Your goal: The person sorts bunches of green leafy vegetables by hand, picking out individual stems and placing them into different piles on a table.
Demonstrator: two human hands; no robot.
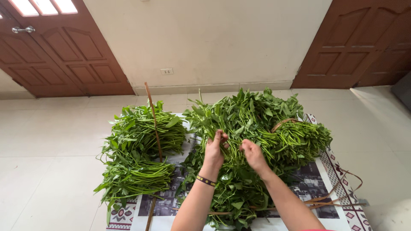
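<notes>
— Wall (205,38) at twelve o'clock?
— Plain cream, with a white socket (167,71) low down, left of centre.
— Doors?
— Brown panelled door (64,51) at ten o'clock, metal handle (23,29), bright panes (43,6) at the top. Second brown door (355,42) at two o'clock.
— Floor (47,141)?
— Pale glossy tiles, grout lines visible, pale skirting (214,88) along the wall foot.
— Light?
— Soft daylight, even, no hard shadows.
</notes>
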